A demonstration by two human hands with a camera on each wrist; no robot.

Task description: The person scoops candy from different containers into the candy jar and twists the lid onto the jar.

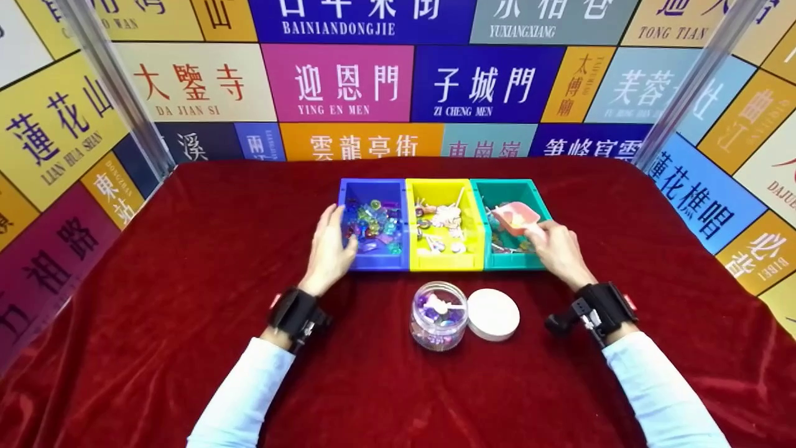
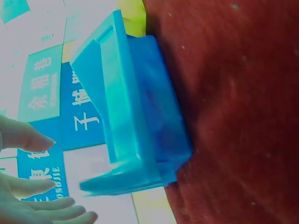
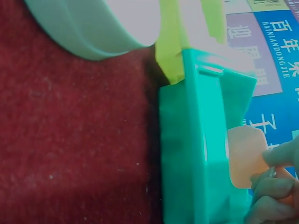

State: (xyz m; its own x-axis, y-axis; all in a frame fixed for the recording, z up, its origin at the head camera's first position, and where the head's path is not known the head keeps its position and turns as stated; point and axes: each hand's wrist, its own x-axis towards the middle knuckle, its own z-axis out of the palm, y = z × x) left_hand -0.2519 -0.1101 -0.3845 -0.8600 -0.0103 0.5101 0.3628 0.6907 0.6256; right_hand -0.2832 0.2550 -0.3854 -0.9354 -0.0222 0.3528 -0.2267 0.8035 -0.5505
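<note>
In the head view my right hand (image 1: pixel 559 250) grips the handle of a pink scoop (image 1: pixel 518 217), held over the green bin (image 1: pixel 515 262) with some small pieces in its bowl. The right wrist view shows the scoop (image 3: pixel 245 156) beside the green bin's rim, thumb and fingers pinching its handle. My left hand (image 1: pixel 328 254) is at the left side of the blue bin (image 1: pixel 378 264), its fingers relaxed along the edge. Colourful translucent beads fill the blue bin. Between the two stands a yellow bin (image 1: pixel 446 264) holding pale, lollipop-shaped charms.
In front of the bins stands a clear jar (image 1: pixel 438 335), uncovered, with purple beads and a white charm inside. Its white lid (image 1: pixel 493 313) lies against its right side. Dark red cloth (image 1: pixel 186 298) covers the table, and a patterned panel (image 1: pixel 348 81) rises behind.
</note>
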